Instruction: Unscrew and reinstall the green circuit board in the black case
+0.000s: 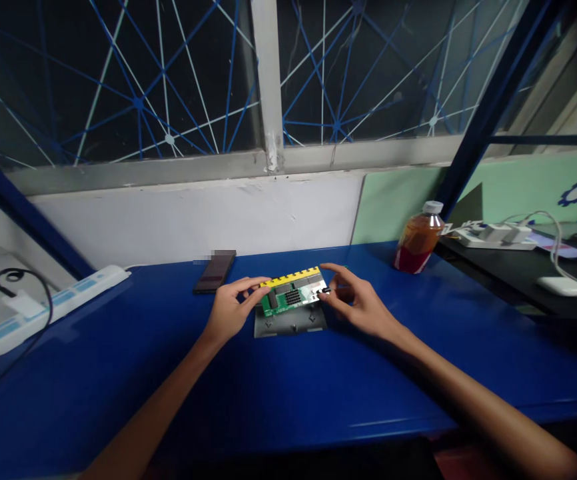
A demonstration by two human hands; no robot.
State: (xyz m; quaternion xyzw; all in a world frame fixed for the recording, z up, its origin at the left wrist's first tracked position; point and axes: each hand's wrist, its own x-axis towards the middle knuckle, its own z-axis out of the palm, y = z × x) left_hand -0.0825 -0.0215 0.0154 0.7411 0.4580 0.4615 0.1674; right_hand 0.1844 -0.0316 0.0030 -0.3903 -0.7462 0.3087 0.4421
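Note:
A green circuit board (288,299) with a black finned heatsink is held tilted above the desk, near the middle of the head view. My left hand (231,308) pinches its left end between thumb and fingers. At the opposite end, my right hand (361,300) has its thumb and fingers on the board's edge, by a small black part; the index finger reaches up to the corner of a yellow-and-black strip (291,277). That strip runs along the far side of the board. Below lies a grey plate (281,327) with small raised mounts, partly covered by the board.
A dark phone (214,272) lies behind my left hand. On the left is a white power strip (63,303) with a black cable. A bottle of reddish drink (418,239) stands at the back right, before another strip with chargers (498,235) on a black surface.

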